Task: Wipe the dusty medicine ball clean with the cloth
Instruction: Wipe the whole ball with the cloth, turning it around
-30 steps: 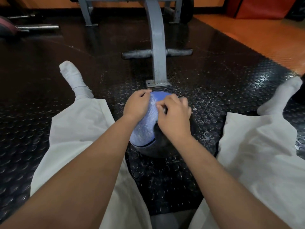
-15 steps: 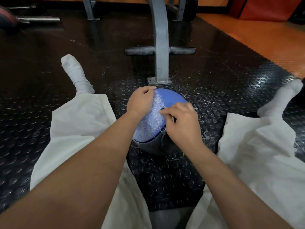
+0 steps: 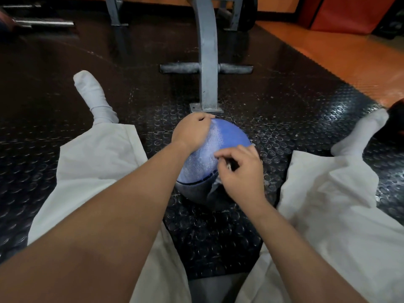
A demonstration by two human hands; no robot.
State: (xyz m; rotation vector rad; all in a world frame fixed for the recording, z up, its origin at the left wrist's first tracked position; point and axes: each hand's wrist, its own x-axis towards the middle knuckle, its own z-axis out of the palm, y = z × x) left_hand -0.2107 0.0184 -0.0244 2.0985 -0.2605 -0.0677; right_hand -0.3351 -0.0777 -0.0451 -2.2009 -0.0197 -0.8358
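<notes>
A dark grey medicine ball sits on the black studded floor between my spread legs. A blue cloth with a whitish textured sheen lies draped over its top and left side. My left hand rests on the ball's upper left, its curled fingers pinching the cloth's far edge. My right hand is on the ball's near right side. Its fingertips pinch the cloth where a frayed edge and a white scrap show. The ball's right side is hidden behind this hand.
A grey metal bench post with a crossbar and foot plate stands just beyond the ball. A barbell lies at far left. My white-trousered legs flank the ball. An orange floor starts at right. A dark object lies by my right foot.
My right hand has slid from the ball's top down toward me and to the right, uncovering more of the blue cloth. My left hand has stayed at the upper left.
</notes>
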